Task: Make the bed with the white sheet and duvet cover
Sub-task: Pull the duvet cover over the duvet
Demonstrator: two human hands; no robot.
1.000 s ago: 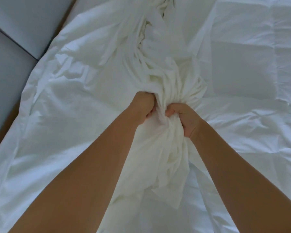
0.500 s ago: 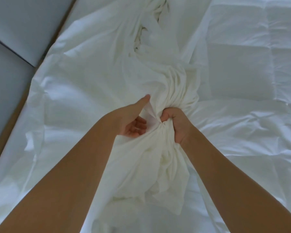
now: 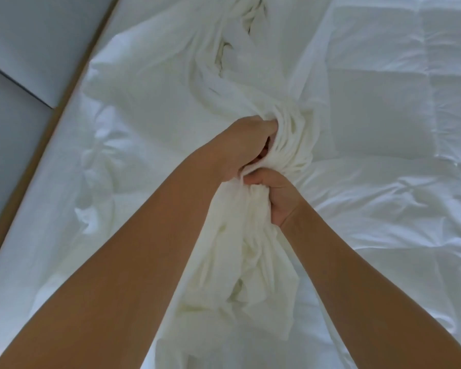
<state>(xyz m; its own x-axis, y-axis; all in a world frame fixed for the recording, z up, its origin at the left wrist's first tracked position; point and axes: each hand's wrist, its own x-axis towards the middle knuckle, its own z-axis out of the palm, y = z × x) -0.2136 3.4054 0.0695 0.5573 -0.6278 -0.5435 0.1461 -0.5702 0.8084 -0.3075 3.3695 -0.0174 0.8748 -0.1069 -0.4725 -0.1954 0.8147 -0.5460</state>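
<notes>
Your left hand (image 3: 244,145) and right hand (image 3: 276,194) are both fisted tight on the white duvet cover (image 3: 240,251), bunched into a rope of creamy folds down the middle of the bed. Under it lies the quilted duvet (image 3: 383,115). A wooden bed edge (image 3: 37,155) borders grey floor (image 3: 16,49) at left.

White duvet cover (image 3: 253,251) bunched into thick rope of folds, running from bed's far end toward camera along centre. Quilted white duvet (image 3: 383,129) lies flat on right. White sheet (image 3: 45,198) covers mattress at left edge.
</notes>
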